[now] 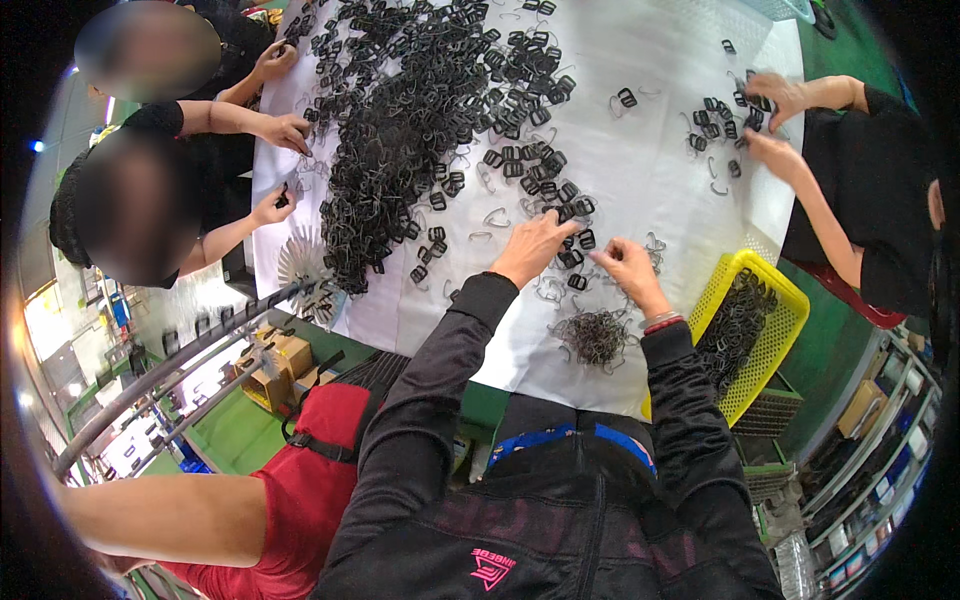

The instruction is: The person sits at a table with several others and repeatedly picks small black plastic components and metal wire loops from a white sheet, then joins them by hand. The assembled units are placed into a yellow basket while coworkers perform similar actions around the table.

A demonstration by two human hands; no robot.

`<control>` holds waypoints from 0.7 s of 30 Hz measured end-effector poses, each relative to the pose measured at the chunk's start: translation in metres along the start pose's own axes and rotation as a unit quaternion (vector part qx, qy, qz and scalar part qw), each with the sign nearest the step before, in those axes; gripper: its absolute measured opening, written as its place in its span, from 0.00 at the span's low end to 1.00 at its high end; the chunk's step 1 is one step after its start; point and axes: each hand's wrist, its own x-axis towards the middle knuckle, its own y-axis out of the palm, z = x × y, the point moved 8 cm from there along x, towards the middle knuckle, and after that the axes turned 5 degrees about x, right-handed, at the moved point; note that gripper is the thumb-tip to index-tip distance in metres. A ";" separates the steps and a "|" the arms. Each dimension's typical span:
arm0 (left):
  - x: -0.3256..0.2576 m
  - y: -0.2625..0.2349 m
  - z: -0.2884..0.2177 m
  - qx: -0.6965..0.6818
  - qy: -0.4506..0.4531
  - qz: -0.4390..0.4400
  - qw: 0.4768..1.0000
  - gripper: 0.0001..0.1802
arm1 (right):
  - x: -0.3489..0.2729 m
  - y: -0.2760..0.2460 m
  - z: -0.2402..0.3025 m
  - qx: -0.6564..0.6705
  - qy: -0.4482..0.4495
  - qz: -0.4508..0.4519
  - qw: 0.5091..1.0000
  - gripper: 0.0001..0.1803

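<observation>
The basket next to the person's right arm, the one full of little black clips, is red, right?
Not quite. The basket beside the right hand's arm is yellow, not red, as the head view shows. It does sit at the edge of the white table and holds black clips.

Yellow basket (790,300), cardboard boxes (275,375)

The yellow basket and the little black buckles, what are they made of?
The yellow basket looks like moulded plastic: bright, even colour and a lattice of small holes in its walls. The black buckles seem to be plastic too, dull black and chunky, though painted metal is possible. The thin wire loops near the right hand look like bare metal.
</observation>
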 end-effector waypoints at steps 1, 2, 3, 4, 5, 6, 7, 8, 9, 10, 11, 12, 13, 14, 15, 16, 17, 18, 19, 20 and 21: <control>0.002 0.002 0.002 0.005 -0.005 0.002 1.000 0.22 | -0.001 0.007 0.004 -0.085 -0.047 -0.045 0.994 0.15; 0.003 0.006 0.004 0.013 -0.010 0.012 1.000 0.21 | -0.002 0.014 0.007 -0.171 -0.074 -0.087 0.979 0.15; 0.004 0.009 0.006 0.022 -0.018 0.020 0.999 0.20 | -0.003 0.023 0.004 -0.195 -0.074 -0.089 0.974 0.18; 0.004 0.011 0.009 0.031 -0.025 0.028 0.999 0.19 | -0.002 0.031 0.004 -0.219 -0.081 -0.104 0.967 0.18; 0.002 0.009 0.013 0.003 -0.039 0.022 0.999 0.15 | -0.002 0.038 0.004 -0.241 -0.088 -0.118 0.959 0.19; -0.002 0.002 0.019 -0.046 -0.057 -0.014 0.997 0.14 | -0.003 0.042 0.006 -0.252 -0.110 -0.138 0.952 0.19; -0.006 -0.006 0.025 -0.096 -0.075 -0.044 0.992 0.12 | -0.001 0.046 0.003 -0.250 -0.114 -0.138 0.951 0.19; -0.012 -0.012 0.031 -0.147 -0.098 -0.057 0.983 0.11 | 0.002 0.050 0.000 -0.253 -0.112 -0.130 0.952 0.17; -0.017 -0.019 0.039 -0.231 -0.118 -0.074 0.963 0.08 | 0.004 0.053 0.001 -0.243 -0.134 -0.131 0.952 0.16; -0.026 -0.017 0.052 -0.377 -0.183 -0.058 0.906 0.07 | 0.005 0.053 0.001 -0.232 -0.143 -0.131 0.953 0.15; -0.038 -0.013 0.059 -0.513 -0.243 -0.042 0.822 0.07 | 0.006 0.051 0.003 -0.192 -0.163 -0.129 0.959 0.14; -0.049 -0.007 0.059 -0.633 -0.296 -0.026 0.715 0.07 | 0.006 0.046 0.005 -0.150 -0.172 -0.126 0.965 0.13; -0.051 -0.014 0.052 -0.777 -0.249 -0.081 0.572 0.08 | 0.006 0.042 0.005 -0.117 -0.155 -0.116 0.974 0.14; -0.050 -0.021 0.047 -0.799 -0.214 -0.074 0.558 0.09 | 0.007 0.040 -0.001 0.003 -0.104 -0.069 0.992 0.15; -0.051 -0.027 0.042 -0.819 -0.180 -0.068 0.541 0.09 | 0.005 0.036 -0.009 0.115 -0.024 -0.013 0.993 0.16; -0.049 -0.033 0.035 -0.837 -0.138 -0.058 0.527 0.10 | -0.002 0.034 -0.012 0.220 0.045 0.047 0.973 0.18; -0.048 -0.027 0.032 -0.833 -0.167 -0.027 0.526 0.06 | -0.015 0.035 0.000 0.367 0.044 0.142 0.918 0.18; -0.047 -0.022 0.031 -0.801 -0.187 -0.001 0.569 0.05 | -0.024 0.027 0.003 0.374 0.063 0.149 0.913 0.18; -0.043 -0.015 0.029 -0.765 -0.205 0.025 0.610 0.05 | -0.032 0.022 0.010 0.396 0.062 0.169 0.901 0.17; -0.038 -0.011 0.026 -0.737 -0.198 0.041 0.645 0.06 | -0.041 0.018 0.018 0.426 0.055 0.197 0.881 0.17; -0.033 -0.003 0.027 -0.691 -0.216 0.076 0.686 0.13 | -0.048 0.014 0.024 0.422 0.047 0.215 0.879 0.17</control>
